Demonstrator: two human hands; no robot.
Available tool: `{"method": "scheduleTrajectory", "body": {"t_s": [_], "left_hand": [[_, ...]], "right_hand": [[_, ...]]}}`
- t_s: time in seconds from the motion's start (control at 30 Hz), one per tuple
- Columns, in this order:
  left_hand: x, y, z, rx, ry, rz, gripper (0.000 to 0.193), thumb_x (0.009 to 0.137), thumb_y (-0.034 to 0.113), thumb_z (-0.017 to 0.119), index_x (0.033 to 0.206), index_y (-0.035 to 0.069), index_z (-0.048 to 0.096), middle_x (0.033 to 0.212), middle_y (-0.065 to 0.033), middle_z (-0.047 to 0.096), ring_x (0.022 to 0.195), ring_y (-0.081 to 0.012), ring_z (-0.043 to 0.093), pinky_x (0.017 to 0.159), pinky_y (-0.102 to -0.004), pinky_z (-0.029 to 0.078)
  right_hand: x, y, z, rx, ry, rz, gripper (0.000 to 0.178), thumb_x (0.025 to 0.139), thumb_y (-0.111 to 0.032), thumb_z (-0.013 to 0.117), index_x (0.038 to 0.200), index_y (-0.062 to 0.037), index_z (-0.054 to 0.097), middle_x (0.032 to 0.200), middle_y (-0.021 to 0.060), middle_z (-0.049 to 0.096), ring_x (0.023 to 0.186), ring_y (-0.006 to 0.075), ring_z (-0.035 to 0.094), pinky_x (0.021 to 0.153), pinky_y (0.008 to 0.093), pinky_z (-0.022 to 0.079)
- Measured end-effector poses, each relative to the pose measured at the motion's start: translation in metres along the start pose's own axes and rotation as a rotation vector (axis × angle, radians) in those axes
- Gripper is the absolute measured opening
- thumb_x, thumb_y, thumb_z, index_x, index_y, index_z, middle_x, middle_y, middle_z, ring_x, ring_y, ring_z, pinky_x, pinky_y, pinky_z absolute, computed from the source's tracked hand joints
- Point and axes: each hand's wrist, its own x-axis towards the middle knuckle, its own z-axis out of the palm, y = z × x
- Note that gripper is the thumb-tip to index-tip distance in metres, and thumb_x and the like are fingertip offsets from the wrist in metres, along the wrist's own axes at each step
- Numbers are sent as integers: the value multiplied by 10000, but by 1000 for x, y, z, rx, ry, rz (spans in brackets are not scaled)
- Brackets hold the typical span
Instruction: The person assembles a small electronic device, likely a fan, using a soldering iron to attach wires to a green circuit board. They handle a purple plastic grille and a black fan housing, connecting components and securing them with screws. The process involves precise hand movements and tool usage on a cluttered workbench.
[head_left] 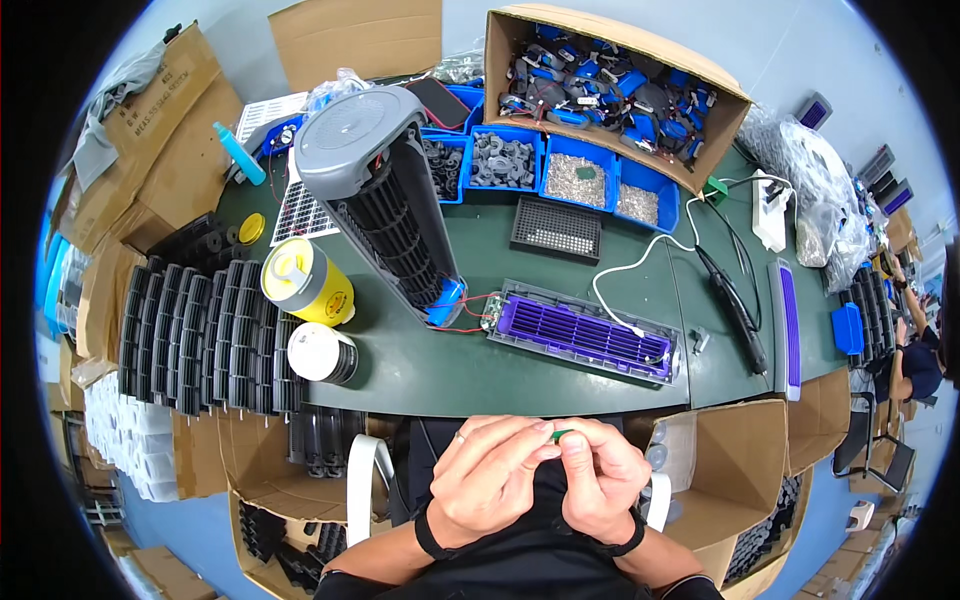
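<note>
Hands: the left hand point(490, 480) and right hand point(600, 480) meet over the lap, below the table edge. Fingers of both are curled narrow, pinching one small green part point(563, 435) between the fingertips.
Risk, green part: it is tiny and held only at the tips; a slip likely drops it into the lap or the open cardboard boxes point(740, 470) beside the knees, where it would be hard to find.
Table point(560, 370): dark green mat, flat, matte.
Fan tower point(385, 200): grey smooth plastic cap, black ribbed cylinder, lying tilted on the table. Risk: its round body may roll toward the wires.
Black grilles point(200, 335): ribbed plastic panels, stacked on edge in rows at the left.
Purple panel point(585, 335): long slotted rectangle in a grey frame, joined to the fan tower by thin red wires point(470, 305). Risk: a tug on either unit strains these wires.
Yellow can point(305, 282): glossy cylinder, lying just beside the fan tower.
Blue bins point(575, 180): shallow plastic trays of small metal and black parts.
</note>
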Motion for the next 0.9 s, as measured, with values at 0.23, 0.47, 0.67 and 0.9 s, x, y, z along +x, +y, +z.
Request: {"method": "scheduleTrajectory", "body": {"t_s": [0.23, 0.47, 0.67, 0.9], "left_hand": [[10, 9, -1, -148, -10, -127, 363, 801, -82, 853, 1149, -15, 774, 1033, -136, 777, 892, -283, 759, 773, -354, 606], [12, 7, -17, -291, -110, -332, 269, 873, -31, 843, 1136, 8, 799, 1063, -140, 763, 905, -206, 747, 778, -301, 603], [8, -1, -21, -557, -186, -447, 314, 913, -3, 826, 1225, 17, 795, 1096, -136, 758, 917, -168, 734, 795, -268, 596], [11, -10, -31, -542, -275, -467, 328, 920, -24, 804, 1241, 40, 796, 1051, -97, 733, 893, -141, 727, 789, -254, 604]], "right_hand": [[0, 2, -2, 292, 29, 109, 169, 1070, -18, 644, 1169, 87, 730, 1064, 127, 788, 920, 130, 734, 825, 270, 594], [17, 0, -22, 417, -311, 343, 133, 1071, -33, 634, 1083, 80, 703, 981, 145, 774, 862, 170, 749, 788, 315, 616], [18, 13, -29, 728, -513, 564, 222, 1107, -141, 598, 1044, 48, 695, 884, 139, 752, 776, 194, 744, 736, 329, 612], [24, 4, -21, -33, -450, -54, 140, 1062, -93, 647, 1053, 46, 662, 904, 142, 686, 716, 203, 668, 657, 334, 529]]}}
